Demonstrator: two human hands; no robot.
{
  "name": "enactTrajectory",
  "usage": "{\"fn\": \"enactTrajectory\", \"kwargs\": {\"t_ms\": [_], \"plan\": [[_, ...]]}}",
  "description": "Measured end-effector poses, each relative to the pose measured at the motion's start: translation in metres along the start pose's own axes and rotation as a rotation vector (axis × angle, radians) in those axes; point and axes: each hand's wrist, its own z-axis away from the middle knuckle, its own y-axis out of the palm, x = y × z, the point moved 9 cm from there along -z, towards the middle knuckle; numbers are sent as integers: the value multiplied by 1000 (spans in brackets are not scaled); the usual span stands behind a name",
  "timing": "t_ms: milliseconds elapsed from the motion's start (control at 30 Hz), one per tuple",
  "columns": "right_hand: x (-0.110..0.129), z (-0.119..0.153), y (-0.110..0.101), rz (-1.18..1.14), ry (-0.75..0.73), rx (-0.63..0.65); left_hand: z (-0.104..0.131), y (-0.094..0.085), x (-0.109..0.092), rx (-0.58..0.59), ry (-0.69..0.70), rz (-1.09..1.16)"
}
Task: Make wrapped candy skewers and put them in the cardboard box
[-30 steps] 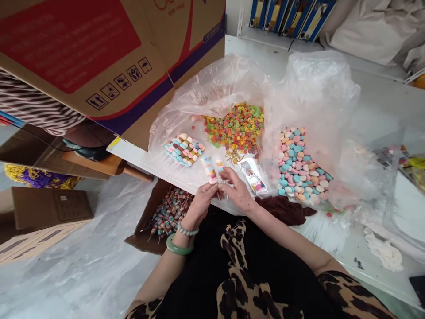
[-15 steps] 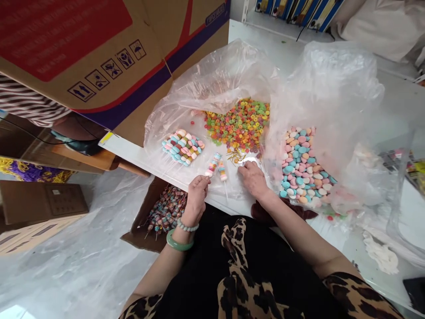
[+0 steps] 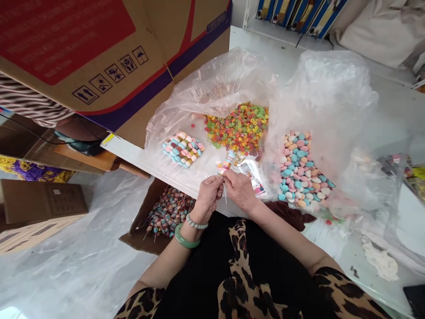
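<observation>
My left hand [image 3: 210, 195] pinches the lower end of a wrapped candy skewer [image 3: 230, 157] near the table's front edge. Fingertips touching it, my right hand [image 3: 239, 189] is closed at the same spot; what it grips is too small to make out. Another candy skewer [image 3: 220, 165] lies just beyond the fingers. Printed white packets [image 3: 253, 175] lie right of them. A stack of pastel candy skewers [image 3: 183, 149] rests on the plastic to the left. Behind the hands is a pile of small ring candies [image 3: 244, 126]; pastel oval candies [image 3: 300, 168] lie to the right.
A big cardboard box [image 3: 146, 88] stands at the back left. Below the table's left edge, an open carton [image 3: 141, 221] holds many wrapped skewers. Crumpled clear plastic [image 3: 332, 93] covers much of the table. A person's striped sleeve [image 3: 29, 99] shows far left.
My right hand has moved left from the gold ties to meet my left hand, which has shifted slightly right with the skewer. The printed white packets are now uncovered.
</observation>
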Motion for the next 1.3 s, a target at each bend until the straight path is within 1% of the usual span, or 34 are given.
{"fn": "enactTrajectory", "kwargs": {"t_ms": [100, 167, 267, 333, 433, 567, 633, 700, 733, 767, 800, 833, 867, 900, 933, 967, 1000, 1033, 1067, 1100, 1133, 1167, 1200, 1233, 1267, 1300], "plan": [[-3, -1, 9, 52, -3, 35, 1, 6, 4, 55, 7, -36], [-4, 0, 12, 48, -50, 61, 0, 4, 4, 67, 42, -70], [-4, 5, 10, -45, -91, 53, -2, -5, 1, 0, 100, -63], [-7, 7, 5, -145, -56, 5, -2, -10, 0, -53, 112, -29], [-20, 8, 3, -288, 95, -52, -2, -8, -1, -67, 122, -1], [-39, 7, 24, -510, 327, -6, -2, 0, 1, -39, 150, -2], [-46, 7, 32, -607, 427, -11, -2, 0, 0, -38, 178, -12], [-53, 10, 40, -788, 548, -2, -1, -3, -2, -39, 206, -21], [-54, 12, 45, -912, 601, 38, 0, -4, -3, -27, 203, -22], [-52, 13, 50, -1037, 635, 105, 0, -4, -3, 11, 179, -23], [-46, 15, 52, -1139, 639, 189, 2, -1, -1, 82, 129, -27], [-39, 17, 52, -1198, 605, 290, 4, 3, 2, 185, 58, -38], [-29, 20, 50, -1209, 538, 399, 8, 9, 7, 310, -26, -57], [-18, 23, 46, -1176, 445, 493, 14, 14, 12, 435, -111, -81], [-8, 26, 40, -1109, 333, 545, 19, 16, 16, 539, -180, -105], [1, 28, 33, -1016, 213, 550, 24, 15, 17, 610, -226, -128], [10, 30, 24, -899, 86, 510, 26, 13, 15, 654, -253, -155], [20, 31, 13, -758, -44, 420, 26, 10, 11, 684, -263, -192], [31, 32, 0, -593, -177, 300, 26, 7, 5, 710, -264, -245], [44, 35, -11, -412, -316, 188, 27, 5, -2, 744, -256, -321], [59, 39, -18, -230, -459, 111, 30, 4, -11, 788, -240, -425], [73, 45, -21, -60, -597, 73, 33, 5, -21, 831, -206, -551], [85, 49, -19, 89, -720, 66, 38, 7, -31, 872, -149, -703], [93, 51, -16, 217, -811, 88, 43, 11, -43, 882, -53, -869], [97, 49, -11, 322, -862, 129, 47, 15, -55, 848, 76, -1048], [98, 42, -8, 399, -863, 167, 50, 19, -69, 745, 229, -1229]]}}
